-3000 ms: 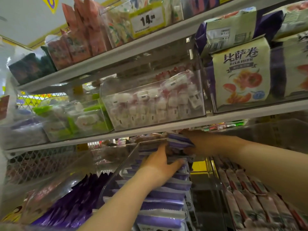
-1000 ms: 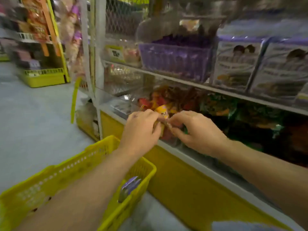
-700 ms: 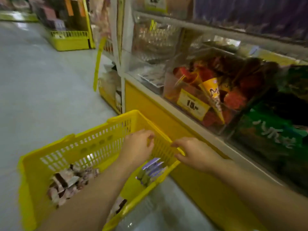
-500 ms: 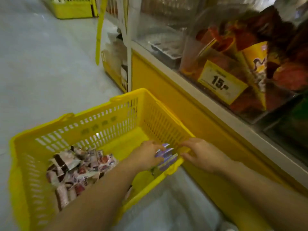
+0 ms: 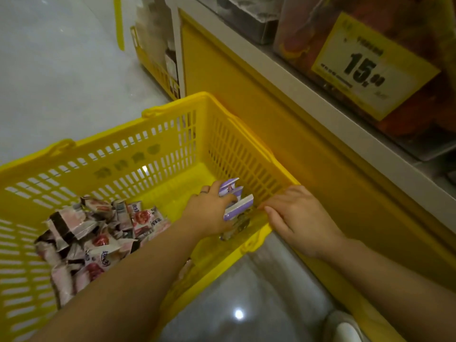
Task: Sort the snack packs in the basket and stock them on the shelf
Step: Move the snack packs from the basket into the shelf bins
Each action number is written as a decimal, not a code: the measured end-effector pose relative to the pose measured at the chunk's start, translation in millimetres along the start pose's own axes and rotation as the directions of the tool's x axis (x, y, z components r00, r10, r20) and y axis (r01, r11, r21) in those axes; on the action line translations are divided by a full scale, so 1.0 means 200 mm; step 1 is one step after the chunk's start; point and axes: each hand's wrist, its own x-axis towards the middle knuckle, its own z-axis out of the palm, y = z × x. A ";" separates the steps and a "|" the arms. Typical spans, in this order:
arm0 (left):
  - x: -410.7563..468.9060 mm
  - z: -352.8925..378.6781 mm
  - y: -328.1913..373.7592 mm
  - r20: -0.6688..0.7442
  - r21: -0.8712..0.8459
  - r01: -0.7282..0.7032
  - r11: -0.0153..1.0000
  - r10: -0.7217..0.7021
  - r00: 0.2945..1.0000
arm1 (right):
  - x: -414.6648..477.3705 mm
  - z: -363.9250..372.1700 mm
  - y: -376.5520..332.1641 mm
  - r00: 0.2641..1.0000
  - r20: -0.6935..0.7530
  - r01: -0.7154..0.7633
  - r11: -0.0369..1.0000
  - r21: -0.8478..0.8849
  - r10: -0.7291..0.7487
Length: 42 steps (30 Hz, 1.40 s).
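Note:
A yellow plastic basket (image 5: pixel 158 154) stands on the floor beside the shelf's yellow base. In its near right corner stand a few purple snack packs (image 5: pixel 235 201), and my left hand (image 5: pixel 209 211) grips them with curled fingers. A heap of pink, white and brown snack packs (image 5: pixel 98 233) fills the basket's left side. My right hand (image 5: pixel 298 218) rests on the basket's right rim, fingers straight, touching the corner next to the purple packs.
The shelf base (image 5: pixel 308 149) runs diagonally to the right of the basket. Above it sits a clear bin of orange-red snacks with a yellow 15.00 price tag (image 5: pixel 370 67). A second yellow basket (image 5: pixel 158 62) stands by the shelf end. Grey floor (image 5: pixel 61 70) spreads to the left.
I turned from the upper shelf down to the basket. Both hands dropped into its right corner, and my left hand closed around the purple packs.

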 end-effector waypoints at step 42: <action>-0.99 -1.53 0.48 -0.111 -0.571 -0.283 0.771 0.269 0.957 | -0.43 -1.09 -0.50 0.988 0.051 -0.010 0.271 0.963 -0.144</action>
